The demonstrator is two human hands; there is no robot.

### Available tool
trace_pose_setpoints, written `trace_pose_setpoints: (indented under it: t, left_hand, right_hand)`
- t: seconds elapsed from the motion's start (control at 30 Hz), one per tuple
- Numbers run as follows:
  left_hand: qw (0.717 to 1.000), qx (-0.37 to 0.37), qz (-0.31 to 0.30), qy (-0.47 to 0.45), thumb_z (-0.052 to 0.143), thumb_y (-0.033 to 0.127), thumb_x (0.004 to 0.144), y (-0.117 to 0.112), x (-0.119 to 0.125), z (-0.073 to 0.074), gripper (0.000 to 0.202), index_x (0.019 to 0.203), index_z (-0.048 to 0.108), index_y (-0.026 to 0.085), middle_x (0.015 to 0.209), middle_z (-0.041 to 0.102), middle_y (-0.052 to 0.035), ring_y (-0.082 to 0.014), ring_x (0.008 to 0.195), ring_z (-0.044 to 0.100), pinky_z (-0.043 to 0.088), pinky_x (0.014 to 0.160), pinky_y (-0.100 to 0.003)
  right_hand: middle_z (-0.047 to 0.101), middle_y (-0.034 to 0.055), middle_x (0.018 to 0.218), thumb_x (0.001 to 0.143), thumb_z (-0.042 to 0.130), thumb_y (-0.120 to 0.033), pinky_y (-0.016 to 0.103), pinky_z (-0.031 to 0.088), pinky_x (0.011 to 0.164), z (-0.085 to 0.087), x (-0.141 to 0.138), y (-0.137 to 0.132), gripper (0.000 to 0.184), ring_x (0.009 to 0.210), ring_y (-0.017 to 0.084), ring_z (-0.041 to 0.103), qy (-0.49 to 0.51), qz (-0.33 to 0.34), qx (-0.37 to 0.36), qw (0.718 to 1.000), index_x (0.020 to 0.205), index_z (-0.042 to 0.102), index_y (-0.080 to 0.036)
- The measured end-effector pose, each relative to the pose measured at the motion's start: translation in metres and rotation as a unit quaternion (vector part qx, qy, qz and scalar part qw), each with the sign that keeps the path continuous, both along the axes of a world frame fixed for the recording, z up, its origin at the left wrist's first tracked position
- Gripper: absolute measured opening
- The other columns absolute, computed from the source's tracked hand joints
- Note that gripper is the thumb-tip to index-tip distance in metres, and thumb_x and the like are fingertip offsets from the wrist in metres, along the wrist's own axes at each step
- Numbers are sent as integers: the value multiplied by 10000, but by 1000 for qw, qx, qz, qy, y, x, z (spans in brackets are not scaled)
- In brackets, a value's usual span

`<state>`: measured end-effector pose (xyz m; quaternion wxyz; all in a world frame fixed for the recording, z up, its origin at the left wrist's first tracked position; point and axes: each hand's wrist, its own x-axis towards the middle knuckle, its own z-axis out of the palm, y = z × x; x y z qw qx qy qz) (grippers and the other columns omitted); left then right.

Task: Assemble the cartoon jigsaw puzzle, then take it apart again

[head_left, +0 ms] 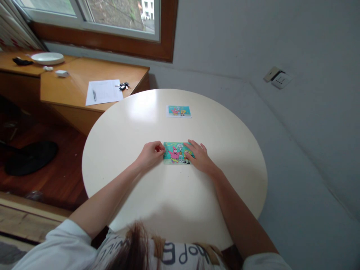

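Observation:
A small cartoon jigsaw picture [176, 153], teal with pink and yellow figures, lies flat in the middle of a round cream table [135, 123]. My left hand [149, 153] rests at its left edge, fingers curled and pinched against that edge. My right hand [199, 156] lies flat on the picture's right part, fingers stretched out over it. A second, smaller card with the same cartoon picture [179, 111] lies farther back on the table, apart from both hands.
A wooden desk [73, 80] stands at the back left under a window, bearing a sheet of paper with a pen [103, 91], keys [123, 86], a white plate [47, 58] and small items. A wall socket [278, 78] sits at right. A dark object [30, 157] lies on the wooden floor.

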<state>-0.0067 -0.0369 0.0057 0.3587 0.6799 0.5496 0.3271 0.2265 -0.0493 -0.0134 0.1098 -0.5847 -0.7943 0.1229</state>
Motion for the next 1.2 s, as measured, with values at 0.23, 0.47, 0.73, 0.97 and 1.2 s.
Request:
trace_pose_setpoints:
  t: [0.23,0.47,0.73,0.97,1.2]
  left_hand:
    - [1000,-6,6,5,550,256,673,-2,3,2,107,605,579,178,643,630,-3,-149,638,553,410,609,-263]
    - [1000,-1,21,21,548,282,688,-2,2,1,135,604,565,178,635,613,-6,-146,626,529,392,601,-263]
    - [999,11,24,37,536,296,681,-3,3,1,145,606,575,178,589,563,5,-135,596,474,365,582,-261]
    - [997,33,19,71,554,272,684,-2,3,0,130,605,587,175,532,527,26,-119,559,442,350,575,-246]
    - [992,51,3,117,565,195,707,-2,6,1,114,600,593,174,585,592,19,-122,570,489,381,676,-280]
  right_hand:
    - [392,110,1469,924,347,-354,523,168,1120,-1,1,0,454,1371,234,322,19,2,0,1000,1349,457,-240]
    - [387,111,1471,926,347,-346,516,157,1126,0,0,0,453,1376,230,312,18,-2,-6,1000,1348,456,-223]
    - [372,111,1479,930,347,-342,502,152,1130,3,-1,-1,461,1379,230,305,8,-2,-13,1000,1362,443,-211]
    - [380,113,1476,925,356,-337,515,173,1125,3,-1,-1,456,1374,235,321,4,-1,-6,1000,1354,451,-215]
    - [378,115,1477,921,371,-326,517,155,1129,3,-1,-1,453,1380,235,309,15,-3,-15,1000,1352,455,-212]
